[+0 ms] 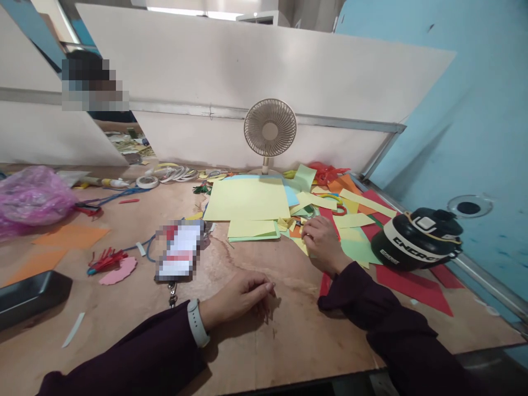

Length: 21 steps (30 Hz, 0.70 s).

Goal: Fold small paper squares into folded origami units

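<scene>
Yellow paper scraps [284,224] lay on the bench [289,341] just beside the curled right hand [322,242], while the left hand [241,297] rested nearby, loosely bent, any grip in either impossible to tell

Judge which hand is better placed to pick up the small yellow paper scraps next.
Probably the right hand: it is among the coloured papers, with the small yellow scraps just to its left, though whether it holds something is unclear. The left hand is over the wooden tabletop, farther from them.
</scene>
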Available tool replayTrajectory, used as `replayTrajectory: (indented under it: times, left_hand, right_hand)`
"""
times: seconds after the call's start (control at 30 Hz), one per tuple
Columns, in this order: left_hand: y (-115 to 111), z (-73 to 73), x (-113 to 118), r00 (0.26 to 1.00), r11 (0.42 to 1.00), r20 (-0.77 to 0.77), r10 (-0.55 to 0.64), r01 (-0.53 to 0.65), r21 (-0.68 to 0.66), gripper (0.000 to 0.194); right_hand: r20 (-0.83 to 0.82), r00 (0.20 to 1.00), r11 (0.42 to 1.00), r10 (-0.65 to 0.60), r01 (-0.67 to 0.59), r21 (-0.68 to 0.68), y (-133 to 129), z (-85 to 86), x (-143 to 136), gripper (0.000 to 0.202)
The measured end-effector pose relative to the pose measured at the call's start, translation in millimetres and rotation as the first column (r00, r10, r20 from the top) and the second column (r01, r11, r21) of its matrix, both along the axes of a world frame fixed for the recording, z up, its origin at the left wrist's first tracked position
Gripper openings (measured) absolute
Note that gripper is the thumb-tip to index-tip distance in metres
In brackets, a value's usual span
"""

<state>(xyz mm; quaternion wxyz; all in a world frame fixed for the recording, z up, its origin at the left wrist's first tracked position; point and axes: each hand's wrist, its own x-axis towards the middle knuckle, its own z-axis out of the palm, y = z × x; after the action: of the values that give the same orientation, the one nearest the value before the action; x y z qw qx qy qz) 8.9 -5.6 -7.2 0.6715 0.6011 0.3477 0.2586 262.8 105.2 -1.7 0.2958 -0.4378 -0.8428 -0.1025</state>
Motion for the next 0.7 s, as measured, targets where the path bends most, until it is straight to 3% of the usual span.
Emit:
replayTrajectory:
  times: [0.1,0.23,0.4,0.53,0.7]
  left_hand:
    - [1,-3.1,-1,1.0,1.0,-0.006,-0.001,0.001,0.012,0.056]
    - [2,-7.2,-2,1.0,1.0,-0.004,-0.007,0.007,0.029,0.055]
    - [3,-5.9,-3,0.999,0.995,-0.049,-0.004,0.009,0.101,0.056]
    - [4,-2.7,-2,0.999,0.994,-0.044,-0.013,0.018,0.112,0.059]
    - [3,-2.8,-2,0.999,0.996,-0.032,-0.014,0.016,0.083,0.059]
  right_hand:
    - [-0.022,0.999,0.999,-0.04,0.04,0.0,8,2.9,-6,0.018]
    - [0.0,1.0,0.998,-0.03,0.03,-0.049,32,-0.4,-21,0.028]
    - [0.03,0.999,0.993,-0.03,0.034,-0.114,46,-8.0,-35,0.014]
    - [0.081,0.996,0.986,0.036,-0.022,-0.167,39,-2.1,-22,0.013]
    - [0.046,0.998,0.984,0.042,-0.033,-0.173,36,19.0,2,0.028]
